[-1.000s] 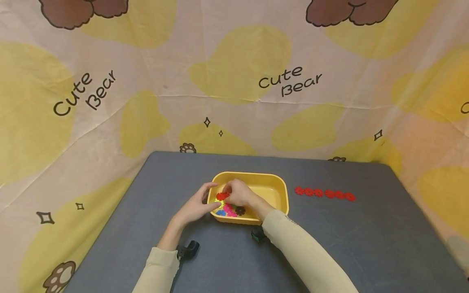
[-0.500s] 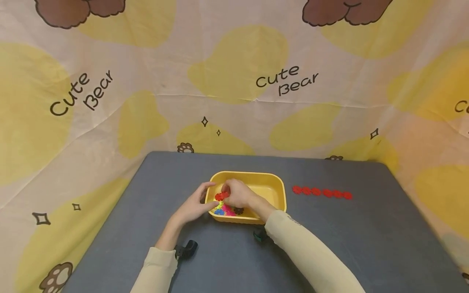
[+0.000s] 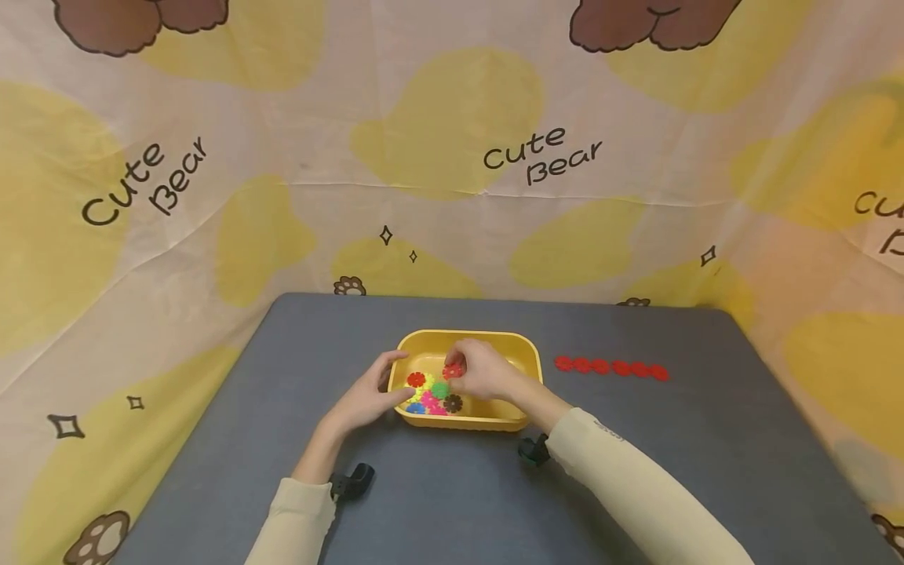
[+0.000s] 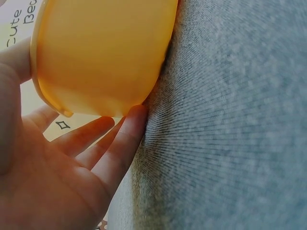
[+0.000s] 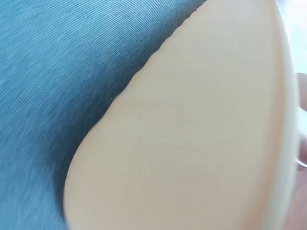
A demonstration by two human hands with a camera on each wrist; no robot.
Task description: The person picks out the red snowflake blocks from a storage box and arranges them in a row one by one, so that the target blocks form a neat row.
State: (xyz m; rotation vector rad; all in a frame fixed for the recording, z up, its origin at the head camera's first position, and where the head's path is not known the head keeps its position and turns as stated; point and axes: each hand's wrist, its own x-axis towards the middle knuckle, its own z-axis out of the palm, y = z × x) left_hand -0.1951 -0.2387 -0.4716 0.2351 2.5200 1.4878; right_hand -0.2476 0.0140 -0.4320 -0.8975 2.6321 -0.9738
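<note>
A yellow plastic basin (image 3: 480, 422) stands on the table with several small notched plastic discs in its left part. My left hand (image 3: 363, 400) holds the basin's left end, thumb over the rim; in the left wrist view the fingers (image 4: 122, 143) lie against the outer wall. My right hand (image 3: 483, 373) reaches into the basin and pinches a red notched disc (image 3: 453, 370). Below lie a green disc (image 3: 440, 390), a black disc (image 3: 453, 403), a blue disc (image 3: 416, 408), pink and yellow ones, and another red disc (image 3: 416, 379). The right wrist view mostly shows the basin's outer wall (image 5: 182, 120).
Right of the basin, a row of several red discs (image 3: 610, 367) lies on the dark grey table (image 3: 452, 486). A patterned cloth (image 3: 452, 141) hangs behind and along the sides of the table.
My right hand has moved right inside the basin with a red disc, uncovering the green disc and another red one. The left hand stays at the basin's left end.
</note>
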